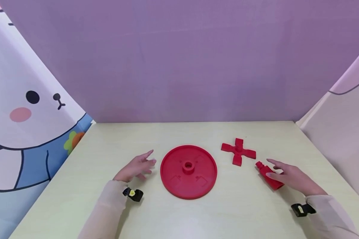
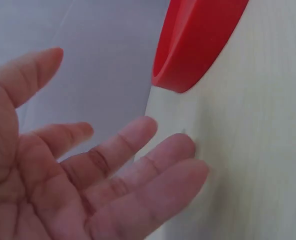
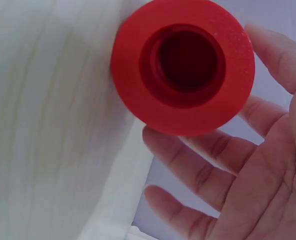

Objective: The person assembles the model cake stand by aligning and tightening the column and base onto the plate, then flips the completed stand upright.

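Note:
My left hand (image 1: pixel 136 167) hovers over the table left of a round red disc (image 1: pixel 173 186), its fingers spread and holding nothing. The disc has a raised rim and a hollow hub at its middle; in the left wrist view, its rim (image 2: pixel 193 45) stands apart from the fingertips. On the right, my right hand (image 1: pixel 294 177) is at a red cylindrical part (image 1: pixel 272 181) with a narrow stepped neck. The thumb lies over its side and the fingers reach loosely past it. The right wrist view shows the part's hollow round end (image 3: pixel 128 65); finger contact is partly hidden.
A red four-armed cross piece (image 1: pixel 238 151) lies between the disc and the cylindrical part, farther back. The pale wooden table (image 1: pixel 155 219) meets a purple panel (image 1: pixel 179 66) at its back edge. A cartoon-printed cloth (image 1: pixel 33 132) hangs at the left.

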### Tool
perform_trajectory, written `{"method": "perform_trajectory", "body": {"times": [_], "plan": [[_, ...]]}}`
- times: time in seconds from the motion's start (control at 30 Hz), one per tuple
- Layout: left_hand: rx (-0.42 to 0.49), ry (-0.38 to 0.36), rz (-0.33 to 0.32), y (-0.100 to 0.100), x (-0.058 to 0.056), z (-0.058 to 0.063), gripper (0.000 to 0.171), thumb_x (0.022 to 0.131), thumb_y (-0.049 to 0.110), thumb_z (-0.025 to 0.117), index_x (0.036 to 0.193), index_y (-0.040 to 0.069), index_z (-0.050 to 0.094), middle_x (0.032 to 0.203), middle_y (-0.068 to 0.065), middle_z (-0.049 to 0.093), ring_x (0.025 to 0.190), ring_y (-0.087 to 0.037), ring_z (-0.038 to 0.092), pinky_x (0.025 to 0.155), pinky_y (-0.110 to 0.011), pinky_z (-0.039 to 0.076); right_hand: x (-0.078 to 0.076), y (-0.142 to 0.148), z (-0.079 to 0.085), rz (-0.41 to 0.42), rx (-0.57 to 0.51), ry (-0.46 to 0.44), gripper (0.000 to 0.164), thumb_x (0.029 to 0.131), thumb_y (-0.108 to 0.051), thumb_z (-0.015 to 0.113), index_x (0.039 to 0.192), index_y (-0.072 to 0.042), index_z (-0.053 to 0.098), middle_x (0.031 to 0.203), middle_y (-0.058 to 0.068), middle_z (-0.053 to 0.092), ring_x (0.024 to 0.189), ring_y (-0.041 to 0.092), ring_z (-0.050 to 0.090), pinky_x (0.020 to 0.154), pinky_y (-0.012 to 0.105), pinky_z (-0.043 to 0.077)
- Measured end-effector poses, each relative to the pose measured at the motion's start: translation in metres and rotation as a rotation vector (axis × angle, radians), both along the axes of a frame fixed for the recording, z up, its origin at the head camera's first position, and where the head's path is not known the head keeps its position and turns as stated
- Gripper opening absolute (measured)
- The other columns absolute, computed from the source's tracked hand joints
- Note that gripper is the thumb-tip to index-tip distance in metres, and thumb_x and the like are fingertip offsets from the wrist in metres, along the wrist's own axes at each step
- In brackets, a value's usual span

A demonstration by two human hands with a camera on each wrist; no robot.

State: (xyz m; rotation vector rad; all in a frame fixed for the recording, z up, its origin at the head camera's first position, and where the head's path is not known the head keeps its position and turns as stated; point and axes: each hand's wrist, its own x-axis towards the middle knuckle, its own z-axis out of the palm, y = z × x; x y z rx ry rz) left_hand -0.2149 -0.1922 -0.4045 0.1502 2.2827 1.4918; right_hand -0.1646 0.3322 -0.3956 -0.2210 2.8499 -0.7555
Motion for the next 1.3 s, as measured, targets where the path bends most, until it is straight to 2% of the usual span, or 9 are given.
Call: {"method": "perform_trajectory", "body": {"times": [0.13, 0.23, 0.4, 0.67, 0.83, 1.03, 1.3], "plan": [[-0.050, -0.040, 0.001, 0.007, -0.001, -0.002, 0.072, 0.094, 0.029, 0.060, 0.153, 0.012, 0.023, 0.111, -0.016, 0.062, 0.082, -0.024, 0.064, 0.062, -0.037, 0.056, 0.001, 0.001, -0.001, 0.000, 0.021, 0.018, 0.068, 0.090, -0.035, 0.066, 0.137, 0.008, 0.042, 0.111, 0.031, 0.056, 0.093, 0.037, 0.060, 0.076, 0.049, 0.050], [-0.089, -0.067, -0.004, 0.013, -0.002, -0.002, 0.076, 0.090, 0.027, 0.065, 0.153, 0.015, 0.024, 0.100, -0.010, 0.062, 0.072, -0.022, 0.062, 0.058, -0.034, 0.055, 0.000, 0.003, -0.002, -0.003, 0.034, 0.012, 0.068, 0.089, -0.034, 0.067, 0.136, 0.008, 0.043, 0.107, 0.027, 0.058, 0.090, 0.034, 0.059, 0.072, 0.045, 0.050], [-0.139, -0.098, -0.014, 0.021, -0.002, -0.002, 0.082, 0.085, 0.026, 0.070, 0.153, 0.017, 0.025, 0.099, -0.008, 0.062, 0.064, -0.022, 0.061, 0.057, -0.033, 0.054, -0.001, 0.003, -0.003, 0.004, 0.050, 0.010, 0.068, 0.087, -0.033, 0.069, 0.135, 0.009, 0.044, 0.102, 0.021, 0.061, 0.086, 0.027, 0.057, 0.068, 0.038, 0.047], [-0.207, -0.123, -0.010, 0.031, -0.003, -0.003, 0.087, 0.080, 0.023, 0.077, 0.152, 0.019, 0.028, 0.096, -0.011, 0.058, 0.060, -0.020, 0.059, 0.056, -0.031, 0.053, -0.002, 0.000, -0.004, 0.000, 0.074, -0.032, 0.078, 0.080, -0.035, 0.076, 0.134, 0.011, 0.044, 0.096, 0.013, 0.059, 0.085, 0.026, 0.053, 0.066, 0.036, 0.046], [-0.187, -0.131, -0.047, 0.034, -0.003, -0.004, 0.089, 0.079, 0.017, 0.077, 0.152, 0.021, 0.028, 0.080, -0.011, 0.056, 0.056, -0.018, 0.054, 0.053, -0.029, 0.050, -0.002, 0.000, -0.004, -0.004, 0.086, -0.053, 0.080, 0.076, -0.035, 0.079, 0.132, 0.011, 0.046, 0.101, 0.017, 0.059, 0.090, 0.030, 0.052, 0.070, 0.040, 0.049], [-0.184, -0.121, -0.122, 0.037, -0.003, -0.005, 0.098, 0.075, 0.013, 0.081, 0.153, 0.023, 0.024, 0.070, -0.009, 0.054, 0.052, -0.017, 0.048, 0.050, -0.027, 0.048, -0.003, -0.002, -0.005, -0.027, 0.074, -0.101, 0.082, 0.075, -0.032, 0.080, 0.134, 0.011, 0.043, 0.106, 0.022, 0.057, 0.093, 0.035, 0.051, 0.072, 0.045, 0.051], [-0.207, -0.084, -0.159, 0.040, -0.004, -0.007, 0.103, 0.072, 0.012, 0.083, 0.154, 0.022, 0.022, 0.076, -0.009, 0.055, 0.049, -0.017, 0.047, 0.048, -0.026, 0.046, -0.003, -0.005, -0.004, -0.031, 0.069, -0.124, 0.081, 0.074, -0.028, 0.081, 0.134, 0.012, 0.042, 0.111, 0.028, 0.054, 0.098, 0.041, 0.050, 0.074, 0.048, 0.052]]}}
